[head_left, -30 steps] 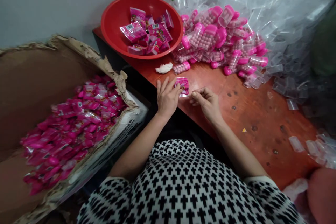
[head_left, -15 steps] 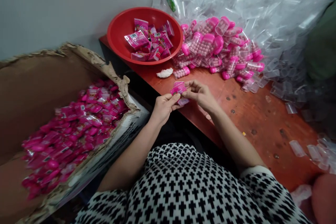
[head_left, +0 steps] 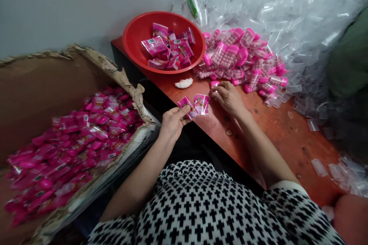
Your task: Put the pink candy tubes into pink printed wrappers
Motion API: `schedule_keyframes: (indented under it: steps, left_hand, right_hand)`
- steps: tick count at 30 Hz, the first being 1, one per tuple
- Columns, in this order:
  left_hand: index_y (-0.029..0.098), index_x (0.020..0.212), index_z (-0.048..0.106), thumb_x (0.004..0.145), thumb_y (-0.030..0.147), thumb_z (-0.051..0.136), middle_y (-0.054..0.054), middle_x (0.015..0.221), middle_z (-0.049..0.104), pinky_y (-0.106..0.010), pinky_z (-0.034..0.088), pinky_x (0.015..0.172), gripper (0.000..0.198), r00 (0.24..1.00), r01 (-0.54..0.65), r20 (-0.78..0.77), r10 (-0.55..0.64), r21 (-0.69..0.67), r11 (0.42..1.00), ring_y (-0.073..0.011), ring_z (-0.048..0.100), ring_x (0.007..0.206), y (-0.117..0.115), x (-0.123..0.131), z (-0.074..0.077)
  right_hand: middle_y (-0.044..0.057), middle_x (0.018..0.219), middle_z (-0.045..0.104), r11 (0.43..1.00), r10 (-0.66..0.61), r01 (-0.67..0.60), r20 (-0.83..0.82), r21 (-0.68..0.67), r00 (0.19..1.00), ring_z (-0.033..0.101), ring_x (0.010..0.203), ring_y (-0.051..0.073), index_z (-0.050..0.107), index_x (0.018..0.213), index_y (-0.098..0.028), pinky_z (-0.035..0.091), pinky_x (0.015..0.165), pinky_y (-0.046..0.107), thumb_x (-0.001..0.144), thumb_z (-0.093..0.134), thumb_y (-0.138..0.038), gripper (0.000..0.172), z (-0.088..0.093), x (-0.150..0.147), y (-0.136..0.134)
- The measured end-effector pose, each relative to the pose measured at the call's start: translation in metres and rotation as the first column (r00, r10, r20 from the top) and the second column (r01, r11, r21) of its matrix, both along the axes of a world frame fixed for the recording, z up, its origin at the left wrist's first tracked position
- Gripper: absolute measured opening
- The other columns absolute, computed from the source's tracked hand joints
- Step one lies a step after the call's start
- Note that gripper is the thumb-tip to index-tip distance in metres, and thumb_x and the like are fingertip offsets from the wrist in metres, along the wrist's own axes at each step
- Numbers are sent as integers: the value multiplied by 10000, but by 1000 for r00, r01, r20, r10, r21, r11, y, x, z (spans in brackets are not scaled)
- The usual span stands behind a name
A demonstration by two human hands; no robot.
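My left hand (head_left: 173, 123) is closed, thumb on top, on a pink printed wrapper (head_left: 201, 104) held over the table's near edge. Two pink panels fan out past the fingertips; whether they are one piece or two I cannot tell. To the right, my right hand (head_left: 228, 98) reaches down to the table with its fingers curled around a small clear bottle with a pink cap (head_left: 214, 84). Most of that bottle is hidden by the fingers. Just beyond both hands lies a crumpled white wad (head_left: 183, 83).
A red bowl (head_left: 129, 51) holds several pink packets. Beside it are piled pink-capped bottles of small balls (head_left: 230, 55), backed by a heap of clear empty containers (head_left: 287, 11). At left, a torn cardboard box (head_left: 34, 72) contains many pink packets. Loose clear containers (head_left: 319, 167) lie on the red table (head_left: 276, 134).
My right hand has let go of the wrapper and moved right and forward to a pink-capped bottle on the table. My left hand keeps the wrapper, now showing as two fanned panels.
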State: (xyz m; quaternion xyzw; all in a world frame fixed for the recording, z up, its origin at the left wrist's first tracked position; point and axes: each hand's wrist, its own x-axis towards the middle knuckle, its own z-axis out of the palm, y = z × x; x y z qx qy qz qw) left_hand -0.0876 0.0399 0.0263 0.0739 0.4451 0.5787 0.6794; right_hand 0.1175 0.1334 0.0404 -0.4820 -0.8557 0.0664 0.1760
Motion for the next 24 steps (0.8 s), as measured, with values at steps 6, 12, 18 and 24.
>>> schedule_keyframes:
  steps: [6, 12, 18, 24]
  left_hand:
    - [104, 698, 651, 588, 263, 862, -15, 653, 676, -242, 567, 535, 286, 992, -57, 110, 61, -43, 997, -116, 637, 557, 9, 10, 3]
    - [128, 782, 643, 753, 251, 751, -37, 720, 698, -260, 582, 617, 167, 974, -124, 174, 144, -121, 985, -157, 693, 637, 12, 9, 8]
    - [131, 794, 640, 826, 251, 676, -51, 722, 709, -286, 584, 676, 130, 947, -138, 265, 181, -175, 975, -174, 706, 670, 14, 17, 9]
    - [130, 785, 641, 757, 233, 749, -21, 722, 700, -235, 558, 678, 151, 931, -139, 324, 167, -108, 984, -115, 669, 629, 13, 30, 7]
  right_hand:
    - [145, 1062, 621, 930, -366, 365, -48, -34, 929, 600, 891, 243, 649, 1048, -153, 480, 798, 387, 895, 516, -414, 330, 0, 21, -18]
    - [120, 845, 698, 849, -489, 473, -10, -235, 872, 632, 771, 259, 659, 1015, -132, 475, 701, 381, 805, 622, -390, 334, 12, 7, -21]
    - [-14, 700, 651, 795, -501, 25, -634, -606, 589, 545, 472, 102, 599, 957, -198, 441, 421, 224, 789, 663, -465, 321, 17, -26, -94]
    - [-33, 716, 655, 773, -537, -37, -684, -634, 494, 554, 475, 72, 576, 951, -206, 447, 383, 174, 769, 710, -416, 308, 8, -52, -119]
